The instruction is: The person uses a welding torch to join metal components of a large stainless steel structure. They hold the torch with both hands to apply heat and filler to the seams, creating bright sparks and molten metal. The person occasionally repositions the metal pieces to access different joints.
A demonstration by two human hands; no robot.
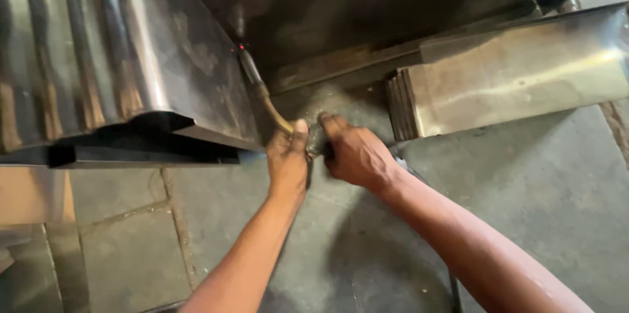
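My left hand (287,156) and my right hand (354,152) are close together, both wrapped around the handle of a welding torch. The torch's curved brass neck (268,105) runs up and left from my hands to a dark nozzle (247,64), whose tip shows a small red glow against a dark steel plate (367,5). The handle itself is mostly hidden by my fingers. A thin dark cable (453,290) trails down behind my right forearm.
A stack of folded, shiny sheet-metal profiles (98,57) lies at the left, its edge next to my left hand. A pile of flat metal sheets (517,77) lies at the right. Below is a grey tiled concrete floor (131,247).
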